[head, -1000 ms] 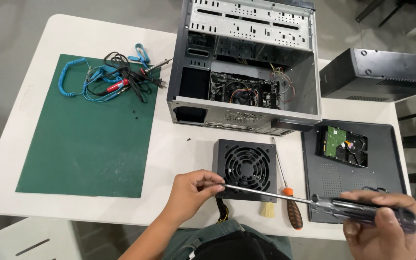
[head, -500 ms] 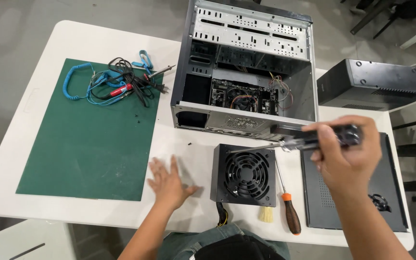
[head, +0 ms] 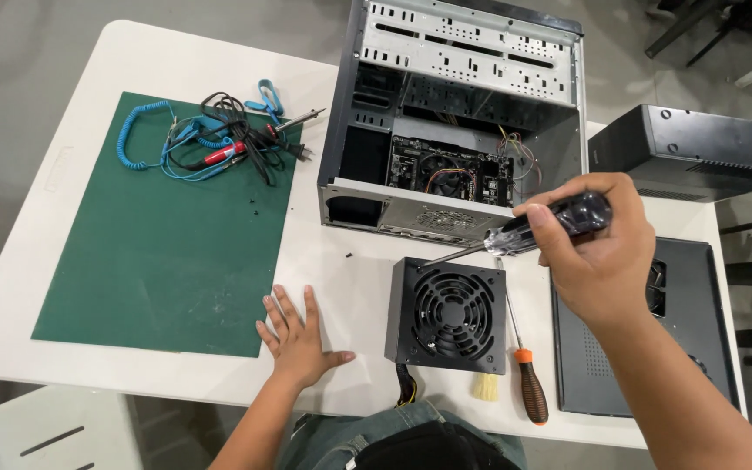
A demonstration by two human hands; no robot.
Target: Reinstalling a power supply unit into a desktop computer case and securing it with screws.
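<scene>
A white table (head: 89, 78) carried an opened computer case (head: 459, 122), with both hands at work in front of it.

The right hand (head: 598, 252) was clamped around the dark handle of a screwdriver (head: 515, 237), its shaft slanting down-left to the top edge of the black power supply (head: 446, 315); whether the tip touched it could not be told. The left hand (head: 298, 335) lay flat on the table, fingers spread, empty, just right of the green mat (head: 158, 252). An orange-handled screwdriver (head: 528, 383) lay beside the power supply, a black side panel (head: 698, 348) to its right. Tangled cables (head: 211, 139) sat on the mat's far corner.
</scene>
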